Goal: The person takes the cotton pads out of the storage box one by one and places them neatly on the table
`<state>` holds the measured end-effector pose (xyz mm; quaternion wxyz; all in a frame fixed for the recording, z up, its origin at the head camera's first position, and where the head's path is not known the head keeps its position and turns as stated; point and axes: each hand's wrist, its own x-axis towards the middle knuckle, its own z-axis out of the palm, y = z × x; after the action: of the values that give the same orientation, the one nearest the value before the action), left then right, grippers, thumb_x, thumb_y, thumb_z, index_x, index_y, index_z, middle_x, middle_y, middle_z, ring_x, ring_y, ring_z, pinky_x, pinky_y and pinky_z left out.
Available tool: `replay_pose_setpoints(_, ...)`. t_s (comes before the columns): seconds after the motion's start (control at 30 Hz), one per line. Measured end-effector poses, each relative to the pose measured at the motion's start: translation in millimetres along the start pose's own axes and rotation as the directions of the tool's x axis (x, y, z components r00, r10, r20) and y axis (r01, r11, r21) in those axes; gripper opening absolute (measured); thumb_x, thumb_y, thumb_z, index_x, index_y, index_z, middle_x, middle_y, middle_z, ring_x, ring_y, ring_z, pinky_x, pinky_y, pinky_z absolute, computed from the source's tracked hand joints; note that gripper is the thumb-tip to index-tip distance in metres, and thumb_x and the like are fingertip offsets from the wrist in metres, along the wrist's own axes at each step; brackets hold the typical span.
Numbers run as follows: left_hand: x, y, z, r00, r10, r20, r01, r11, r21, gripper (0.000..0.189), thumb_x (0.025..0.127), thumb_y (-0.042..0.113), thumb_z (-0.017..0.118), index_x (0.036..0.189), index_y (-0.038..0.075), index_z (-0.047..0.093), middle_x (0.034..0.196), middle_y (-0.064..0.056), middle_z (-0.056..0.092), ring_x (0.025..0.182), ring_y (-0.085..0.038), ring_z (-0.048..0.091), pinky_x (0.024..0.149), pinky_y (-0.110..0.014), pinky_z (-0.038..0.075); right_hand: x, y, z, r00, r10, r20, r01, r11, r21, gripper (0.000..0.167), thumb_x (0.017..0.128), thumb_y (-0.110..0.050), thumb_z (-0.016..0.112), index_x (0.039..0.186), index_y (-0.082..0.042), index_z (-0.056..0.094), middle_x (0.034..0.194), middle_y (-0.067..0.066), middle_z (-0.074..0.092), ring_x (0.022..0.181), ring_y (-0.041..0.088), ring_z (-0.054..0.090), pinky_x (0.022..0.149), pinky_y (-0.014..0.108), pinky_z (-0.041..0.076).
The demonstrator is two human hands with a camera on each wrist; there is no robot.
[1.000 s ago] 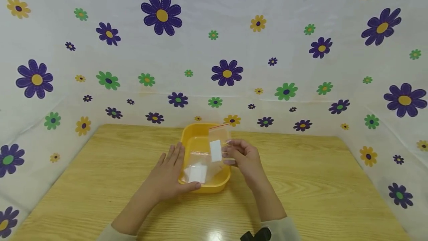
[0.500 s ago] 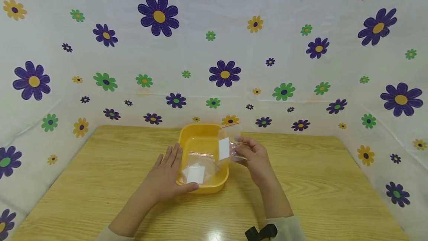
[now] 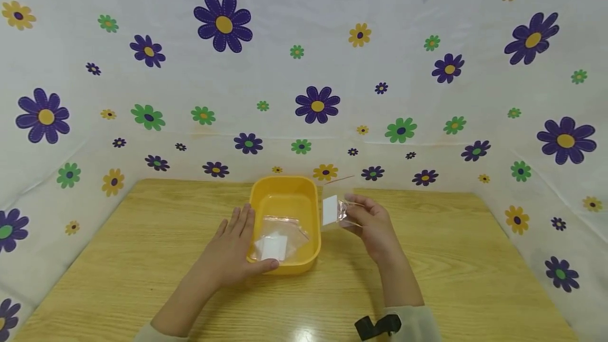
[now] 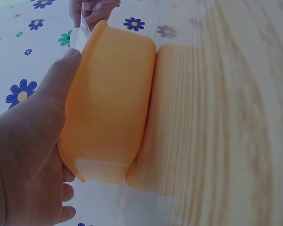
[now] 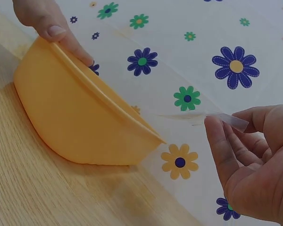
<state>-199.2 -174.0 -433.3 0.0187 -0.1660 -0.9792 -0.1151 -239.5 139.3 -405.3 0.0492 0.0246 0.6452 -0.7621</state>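
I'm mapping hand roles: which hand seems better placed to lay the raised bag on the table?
Right, probably: the right hand pinches the raised bag, outside the tub. The left hand touches the tub on the side farther from the bag.

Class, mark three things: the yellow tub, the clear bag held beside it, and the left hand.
Yellow tub (image 3: 283, 206): head view, bare inside floor.
Clear bag (image 3: 330, 211): head view, its white panel.
Left hand (image 3: 231, 255): head view, back of hand.
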Motion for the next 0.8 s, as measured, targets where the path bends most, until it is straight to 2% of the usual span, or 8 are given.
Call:
replay_pose_setpoints(0.47, -4.0, -3.8, -7.0, 1.0, 0.0, 0.02, 0.001, 1.0, -0.007, 0.128, 0.077, 0.09, 0.045, 0.158, -0.004, 0.013, 0.166, -0.019, 0.002, 0.153, -0.041, 0.005, 0.121, -0.06, 0.015, 5.5, 9.5, -4.2, 0.999, 0.04, -0.029, -0.04, 0.999, -0.014, 0.032, 0.097, -0.011, 0.063, 0.128, -0.005, 0.061, 0.116, 0.013, 0.067, 0.098, 0.021, 0.07, 0.086, 0.033, 0.06)
replay_pose_setpoints(0.8, -3.6, -9.8, -6.4, 0.999, -0.009, 0.035, 0.009, 1.0, -0.006, 0.129, 0.076, 0.09, 0.047, 0.158, -0.003, 0.012, 0.166, -0.019, 0.003, 0.153, -0.041, 0.003, 0.121, -0.06, 0.012, 11.0, 22.0, -6.7, 0.999, 0.04, -0.023, -0.04, 0.999, 0.01, 0.032, 0.098, -0.006, 0.059, 0.129, 0.001, 0.059, 0.11, 0.011, 0.065, 0.093, 0.018, 0.068, 0.081, 0.03, 0.06)
